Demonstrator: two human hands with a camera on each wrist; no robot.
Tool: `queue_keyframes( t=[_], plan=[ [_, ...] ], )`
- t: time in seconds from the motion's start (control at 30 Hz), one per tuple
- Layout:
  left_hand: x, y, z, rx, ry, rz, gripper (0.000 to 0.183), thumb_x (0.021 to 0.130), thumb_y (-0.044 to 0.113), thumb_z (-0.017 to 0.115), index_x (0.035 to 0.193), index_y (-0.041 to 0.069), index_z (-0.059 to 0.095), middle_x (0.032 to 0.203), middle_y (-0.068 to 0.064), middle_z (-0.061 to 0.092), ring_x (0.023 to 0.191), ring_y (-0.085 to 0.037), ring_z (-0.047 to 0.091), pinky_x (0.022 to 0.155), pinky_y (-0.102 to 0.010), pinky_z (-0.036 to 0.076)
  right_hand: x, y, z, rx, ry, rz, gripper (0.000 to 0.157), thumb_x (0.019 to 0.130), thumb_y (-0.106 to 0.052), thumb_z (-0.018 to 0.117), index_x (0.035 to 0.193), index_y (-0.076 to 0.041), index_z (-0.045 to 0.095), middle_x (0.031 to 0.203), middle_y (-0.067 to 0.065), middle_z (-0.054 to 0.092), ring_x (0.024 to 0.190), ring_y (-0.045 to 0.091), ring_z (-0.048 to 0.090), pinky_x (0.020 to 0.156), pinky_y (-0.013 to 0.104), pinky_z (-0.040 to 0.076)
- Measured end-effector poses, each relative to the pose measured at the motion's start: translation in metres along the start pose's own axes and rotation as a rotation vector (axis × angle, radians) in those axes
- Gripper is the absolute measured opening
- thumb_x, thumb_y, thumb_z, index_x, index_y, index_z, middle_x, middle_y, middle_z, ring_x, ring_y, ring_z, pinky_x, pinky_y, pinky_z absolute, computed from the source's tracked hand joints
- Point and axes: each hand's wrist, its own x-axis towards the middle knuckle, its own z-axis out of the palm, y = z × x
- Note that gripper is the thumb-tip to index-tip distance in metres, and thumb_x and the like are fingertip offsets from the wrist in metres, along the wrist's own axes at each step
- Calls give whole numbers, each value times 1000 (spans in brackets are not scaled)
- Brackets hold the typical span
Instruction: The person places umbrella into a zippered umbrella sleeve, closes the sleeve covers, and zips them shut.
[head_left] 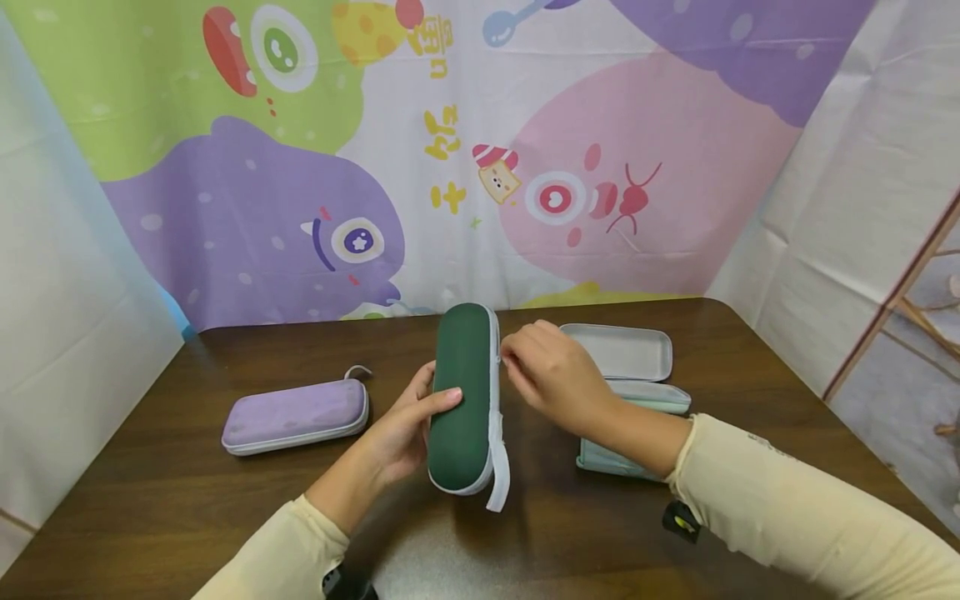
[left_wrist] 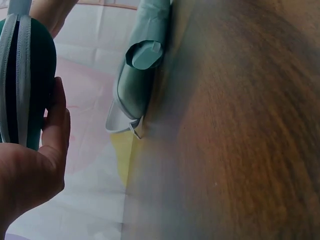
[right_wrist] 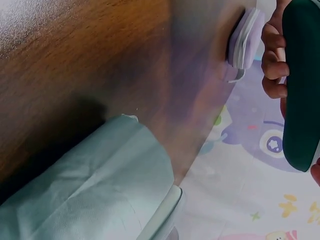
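My left hand (head_left: 408,425) grips a dark green oblong zip case (head_left: 461,392) above the table, thumb across its front and fingers behind. The case stands nearly upright, with a white zip along its right side and a white strap (head_left: 498,475) hanging from the lower part. My right hand (head_left: 555,375) is at the upper right edge of the case, its curled fingers pinching the zip pull, which they mostly hide. In the left wrist view a dark gap shows between the white zip tapes (left_wrist: 22,75). The left fingers (right_wrist: 274,67) wrap the green case in the right wrist view.
A closed lilac zip case (head_left: 296,417) lies on the table (head_left: 187,517) at left. Behind my right forearm, a mint case (head_left: 626,350) stands unfolded, with a mint fabric roll like a folded umbrella (left_wrist: 150,30) in front. A printed cloth (head_left: 450,250) hangs behind the table.
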Motion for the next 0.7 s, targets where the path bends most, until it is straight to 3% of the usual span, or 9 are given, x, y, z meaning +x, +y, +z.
queue_keyframes(
  t=[0.2,0.7],
  plan=[
    [0,0,1,35,-21,-3,65,86,16,69,138,21,30,118,-7,54,96,-21,64,83,-38,52,1,8,-1,-21,7,7,12,79,7,68,88,1,62,80,9,62,74,26,54,72,36,48],
    [-6,0,-8,136,-121,-86,73,84,13,70,142,21,27,123,-13,50,103,-27,61,88,-44,50,-1,24,-4,-46,-13,7,12,81,6,69,89,1,62,82,10,62,77,26,56,72,37,49]
  ],
)
